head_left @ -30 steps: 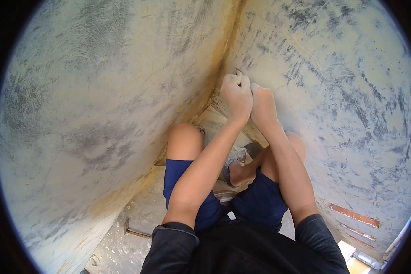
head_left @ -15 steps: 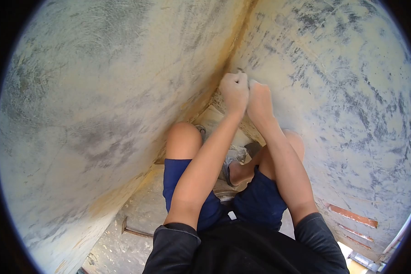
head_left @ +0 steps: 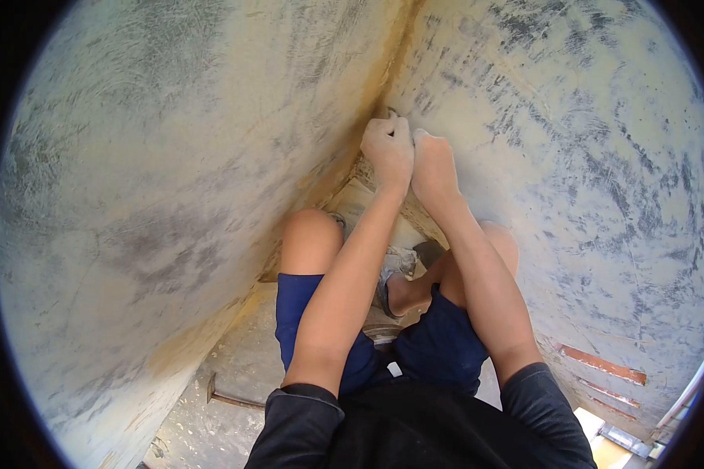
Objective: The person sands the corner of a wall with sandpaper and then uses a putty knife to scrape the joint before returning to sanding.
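Observation:
Side by side at the corner seam between two scuffed walls are my left hand (head_left: 389, 152) and my right hand (head_left: 434, 166). Both are closed and dusty. A small dark tip (head_left: 392, 113) shows just above my left fingers, against the right wall (head_left: 571, 195); what it belongs to is hidden. The fingers of my right hand are turned away, so anything inside them is out of sight. To the left rises the other wall (head_left: 156, 180), with grey smudges.
Below are my bent knees in blue shorts (head_left: 446, 336) and a sandalled foot (head_left: 391, 293). A metal bar (head_left: 235, 400) lies on the speckled floor (head_left: 203, 426). Reddish slots (head_left: 602, 364) mark the lower right wall.
Both hands have moved slightly left and up along the corner, staying together and closed. The view has shifted a little.

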